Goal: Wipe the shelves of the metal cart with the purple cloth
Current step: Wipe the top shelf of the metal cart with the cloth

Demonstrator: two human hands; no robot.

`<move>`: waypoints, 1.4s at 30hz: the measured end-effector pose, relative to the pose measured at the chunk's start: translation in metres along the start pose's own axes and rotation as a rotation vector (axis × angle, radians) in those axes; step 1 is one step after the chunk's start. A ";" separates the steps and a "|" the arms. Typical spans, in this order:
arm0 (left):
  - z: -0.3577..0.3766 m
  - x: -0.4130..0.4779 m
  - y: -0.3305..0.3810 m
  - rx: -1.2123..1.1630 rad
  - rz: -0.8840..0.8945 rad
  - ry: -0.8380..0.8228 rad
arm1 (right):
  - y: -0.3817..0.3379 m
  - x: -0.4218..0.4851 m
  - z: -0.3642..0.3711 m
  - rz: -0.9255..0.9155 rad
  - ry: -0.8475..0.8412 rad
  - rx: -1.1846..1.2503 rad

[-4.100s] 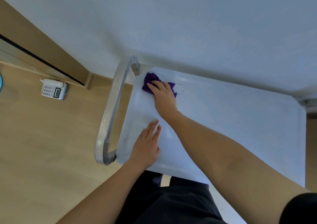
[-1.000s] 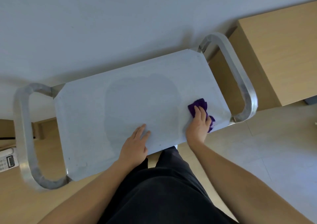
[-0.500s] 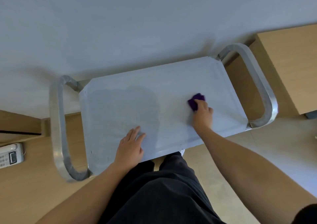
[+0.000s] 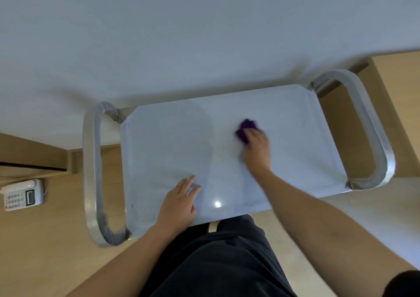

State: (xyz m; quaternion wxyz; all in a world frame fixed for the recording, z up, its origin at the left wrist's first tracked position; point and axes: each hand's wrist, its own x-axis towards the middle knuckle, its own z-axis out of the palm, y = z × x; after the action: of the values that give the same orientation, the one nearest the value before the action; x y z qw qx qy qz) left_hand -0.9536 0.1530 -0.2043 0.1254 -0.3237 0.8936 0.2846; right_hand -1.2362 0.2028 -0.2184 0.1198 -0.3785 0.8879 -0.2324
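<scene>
Purple cloth sits under the blurred right hand on the cart's top shelf, grip unclear. Left hand lies flat there, fingers straight.

1 view: head camera, wide-angle. It is looking steeply down and forward, sitting close above the metal cart; the wall is filling the upper frame, the wearer's dark trousers the lower edge.

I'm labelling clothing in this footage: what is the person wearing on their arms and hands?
The left hand and right hand are ungloved, with no watch or rings showing. Both arms show uncovered; only a black sleeve appears, at the right upper arm.
</scene>
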 end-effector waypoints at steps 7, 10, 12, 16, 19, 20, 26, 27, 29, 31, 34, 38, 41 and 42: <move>-0.005 0.002 0.000 -0.021 -0.029 0.023 | -0.019 0.016 0.018 0.354 0.128 -0.080; -0.013 0.009 -0.004 -0.006 -0.041 0.045 | -0.090 -0.010 0.061 0.040 -0.042 -0.035; -0.019 0.013 -0.011 0.017 -0.057 0.046 | -0.103 -0.016 0.068 -0.264 -0.186 -0.065; -0.025 0.015 -0.030 0.034 -0.075 0.036 | -0.055 0.046 0.027 -0.290 -0.118 -0.028; -0.024 0.013 -0.036 0.033 -0.071 0.029 | -0.008 0.091 -0.005 0.214 0.101 0.084; -0.023 0.012 -0.036 0.027 -0.076 0.029 | -0.004 0.101 -0.008 0.419 0.158 0.141; -0.019 0.008 -0.034 -0.010 -0.105 0.042 | -0.128 0.055 0.065 0.095 0.053 0.184; -0.020 0.007 -0.035 -0.011 -0.100 0.042 | -0.148 0.035 0.081 -0.144 -0.105 0.135; -0.022 0.007 -0.040 -0.001 -0.079 0.036 | -0.167 0.012 0.100 -0.614 -0.447 -0.039; -0.024 0.005 -0.046 -0.003 -0.059 0.033 | -0.164 0.030 0.096 -0.802 -0.597 -0.121; -0.024 -0.001 -0.054 -0.026 -0.085 0.050 | -0.156 0.071 0.087 -0.691 -0.483 -0.037; -0.017 -0.022 -0.062 -0.030 -0.173 0.097 | -0.169 0.070 0.097 -0.218 -0.258 -0.007; -0.011 -0.037 -0.061 -0.040 -0.222 0.130 | -0.184 0.006 0.114 -0.293 -0.293 -0.004; -0.009 -0.040 -0.060 -0.046 -0.236 0.135 | -0.182 -0.019 0.118 -0.401 -0.357 0.001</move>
State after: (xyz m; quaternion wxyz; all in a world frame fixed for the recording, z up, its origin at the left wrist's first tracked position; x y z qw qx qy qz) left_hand -0.8845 0.1305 -0.2060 0.0901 -0.4479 0.8489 0.2657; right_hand -1.0653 0.0686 -0.2284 0.2261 -0.5817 0.7600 -0.1814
